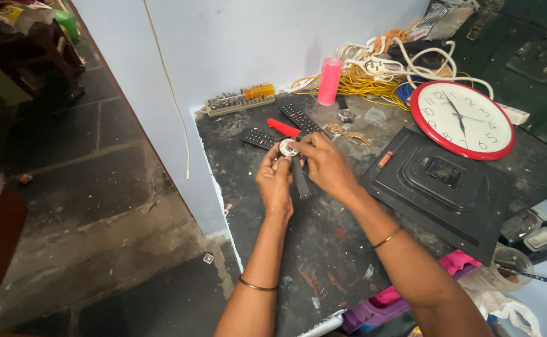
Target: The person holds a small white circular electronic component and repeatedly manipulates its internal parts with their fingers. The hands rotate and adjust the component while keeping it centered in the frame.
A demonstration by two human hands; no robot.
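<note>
My left hand (275, 183) and my right hand (326, 164) are together over the dark worktop (323, 249), both pinching a wristwatch (289, 148) with a round silver case. Its black strap (301, 181) hangs down between the hands. Just behind the hands lie two black remote controls (259, 137) (300, 116) and a red-handled tool (284, 128).
A red-rimmed wall clock (462, 118) and a black square clock back (442, 187) lie to the right. A pink bottle (330, 80), a screwdriver bit set (239, 102), tangled white and yellow cables (379, 68), another watch (346, 114) and a gold bracelet (350, 134) sit at the back. The worktop's left edge drops to the floor.
</note>
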